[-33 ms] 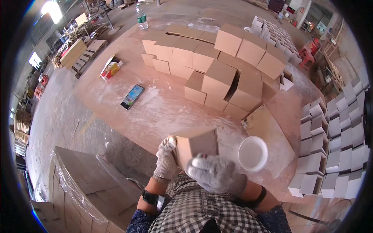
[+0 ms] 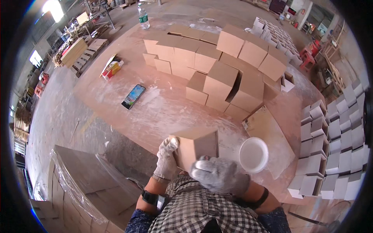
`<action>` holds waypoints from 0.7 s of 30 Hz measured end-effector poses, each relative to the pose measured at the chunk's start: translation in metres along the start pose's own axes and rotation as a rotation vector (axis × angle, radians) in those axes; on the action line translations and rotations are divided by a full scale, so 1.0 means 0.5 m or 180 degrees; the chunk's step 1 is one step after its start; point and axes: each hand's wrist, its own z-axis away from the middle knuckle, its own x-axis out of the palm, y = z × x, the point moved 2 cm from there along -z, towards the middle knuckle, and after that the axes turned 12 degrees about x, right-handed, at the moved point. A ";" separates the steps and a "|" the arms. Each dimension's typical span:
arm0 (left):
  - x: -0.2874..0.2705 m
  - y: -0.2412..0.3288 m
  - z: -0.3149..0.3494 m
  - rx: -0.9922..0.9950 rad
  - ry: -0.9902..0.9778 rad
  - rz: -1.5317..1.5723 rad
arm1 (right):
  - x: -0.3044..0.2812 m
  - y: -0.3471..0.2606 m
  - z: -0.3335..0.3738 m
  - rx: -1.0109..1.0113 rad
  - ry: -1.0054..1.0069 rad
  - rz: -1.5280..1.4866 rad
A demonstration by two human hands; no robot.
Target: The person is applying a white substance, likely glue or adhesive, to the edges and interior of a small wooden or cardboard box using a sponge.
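Note:
My left hand (image 2: 168,155), in a knitted work glove, grips a small brown cardboard box (image 2: 196,145) by its left side. The box is tilted above the table's near edge, in front of my checked apron. Against its lower near side is my right hand (image 2: 217,174), in a whitish, dusty glove with the fingers curled in. Whatever those fingers may hold is hidden. A round white tub (image 2: 253,154) with pale contents stands just right of the box.
Brown boxes (image 2: 221,77) are stacked on the dusty table (image 2: 163,112). A phone (image 2: 133,96), red-yellow packet (image 2: 112,70) and bottle (image 2: 143,17) lie or stand left. A flat board (image 2: 272,134) is beside the tub. White open boxes (image 2: 311,163) fill the right; a plastic-wrapped stack (image 2: 85,174) stands near left.
My right hand has shifted slightly to the right along the box's near side. The left hand and the box stay almost in place.

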 end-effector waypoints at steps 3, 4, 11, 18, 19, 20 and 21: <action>-0.030 -0.029 -0.032 -0.0053 -0.0007 0.0250 | -0.002 0.055 0.007 -0.0305 -0.0573 -0.0840; -0.041 -0.034 -0.040 -0.0146 0.0035 0.0360 | 0.005 0.064 -0.001 -0.0288 -0.0566 -0.0843; -0.013 -0.004 -0.067 -0.0194 -0.0274 0.0328 | -0.013 0.012 -0.124 0.0197 0.0648 -0.0104; -0.047 -0.009 -0.104 -0.0291 -0.0226 0.0172 | 0.036 -0.031 -0.038 0.0482 0.0015 0.0544; -0.037 -0.005 -0.103 -0.0354 -0.0246 0.0278 | 0.034 -0.015 -0.023 0.0699 0.0012 0.0562; -0.029 0.003 -0.101 -0.0417 -0.0263 0.0382 | 0.035 0.001 -0.008 0.0914 0.0012 0.0574; -0.019 0.016 -0.097 -0.0328 -0.0427 0.0497 | 0.031 0.017 0.004 0.1073 0.0489 0.0472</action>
